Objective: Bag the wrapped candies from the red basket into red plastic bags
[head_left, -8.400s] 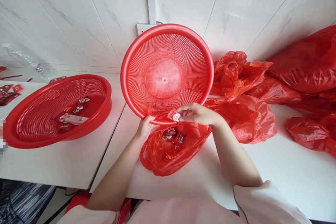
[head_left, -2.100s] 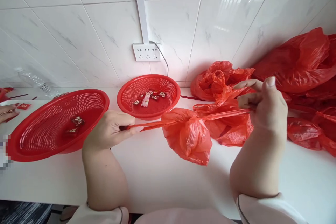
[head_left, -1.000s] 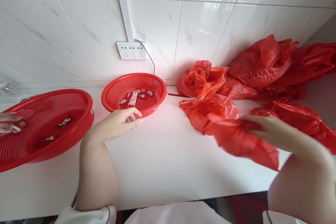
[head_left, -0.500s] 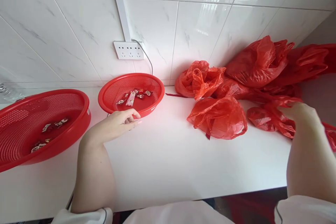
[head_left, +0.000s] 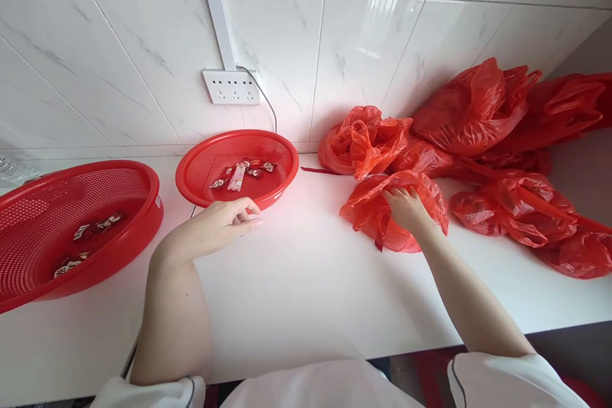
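Observation:
My left hand (head_left: 227, 223) hovers just in front of the smaller red plastic basket (head_left: 191, 194). Its fingers are loosely bent, the thumb is apart from them, and nothing is held. Several small wrapped pieces (head_left: 255, 172) and a pink-and-white packet (head_left: 237, 176) lie in that basket. On the right, my right hand (head_left: 406, 207) dips into the mouth of a thin red plastic bag (head_left: 356, 209). The fingers look spread, though the bag hides their tips. A dark red strip (head_left: 379, 243) sticks out at the bag's front.
A larger red basket (head_left: 138, 229) with several wrapped pieces stands at left. More red bags (head_left: 478, 108) are heaped along the wall and to the right (head_left: 526, 204). A power outlet (head_left: 232, 87) with a grey cable is fixed to the tiles. The white table's front edge runs near my body.
My right hand has moved left from the bags at the far right into the front red bag. My left hand has hardly moved.

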The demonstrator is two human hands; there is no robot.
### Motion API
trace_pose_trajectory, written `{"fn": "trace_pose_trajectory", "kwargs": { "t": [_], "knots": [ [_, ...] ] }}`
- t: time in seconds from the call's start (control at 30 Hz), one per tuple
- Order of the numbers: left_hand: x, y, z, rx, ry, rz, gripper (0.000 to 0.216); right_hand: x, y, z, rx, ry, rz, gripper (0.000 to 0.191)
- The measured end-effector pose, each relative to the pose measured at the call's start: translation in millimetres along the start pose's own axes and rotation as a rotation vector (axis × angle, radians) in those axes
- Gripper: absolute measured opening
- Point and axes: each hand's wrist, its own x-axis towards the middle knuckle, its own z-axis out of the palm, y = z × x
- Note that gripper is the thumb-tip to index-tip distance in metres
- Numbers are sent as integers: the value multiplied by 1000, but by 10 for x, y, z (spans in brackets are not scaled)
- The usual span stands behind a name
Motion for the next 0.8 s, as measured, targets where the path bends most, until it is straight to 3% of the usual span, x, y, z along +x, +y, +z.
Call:
{"fn": "trace_pose_trajectory", "kwargs": {
  "t": [0.23,0.4,0.53,0.63,0.7,0.8],
  "knots": [
    [32,3,34,-36,-22,29,40,294,140,-325,153,-28,11,32],
    [50,-18,50,-35,-18,44,40,271,14,-208,119,-149,28,46],
    [61,-37,63,-53,-14,57,40,224,-100,-145,141,-126,49,28],
    [71,-45,74,-60,-12,56,40,216,-113,-348,197,-96,16,24],
    [80,-42,79,-53,-17,56,40,209,-96,-548,342,-107,-15,25],
    [91,-29,79,-47,-22,69,40,179,-69,-798,789,-244,-69,35]
  ]
}}
